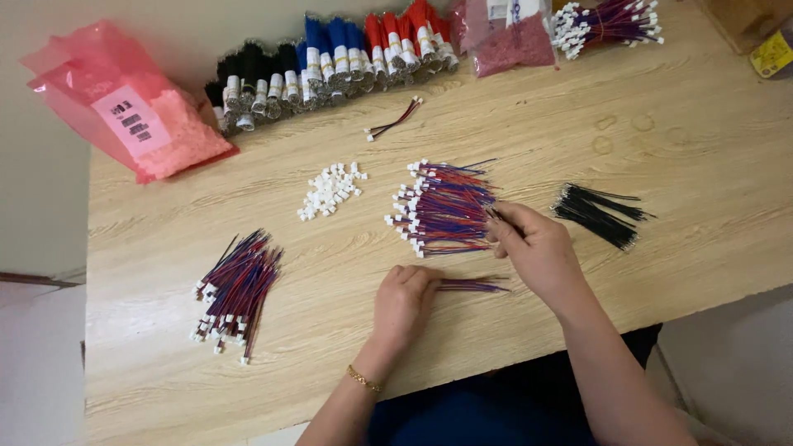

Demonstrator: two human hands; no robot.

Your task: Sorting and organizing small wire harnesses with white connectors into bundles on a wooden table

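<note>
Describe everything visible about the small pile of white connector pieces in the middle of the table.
The pile of white connector pieces is a loose heap of many tiny, blocky, plastic-looking housings, all white and alike. They lie scattered in a rough diagonal patch on the wooden table, some stacked, a few strays at the edges. No wires are attached to them. Neither hand touches them: the pile sits apart, left of the bundle of red and blue wires and beyond the left hand. Finer detail is too small to tell.
</note>
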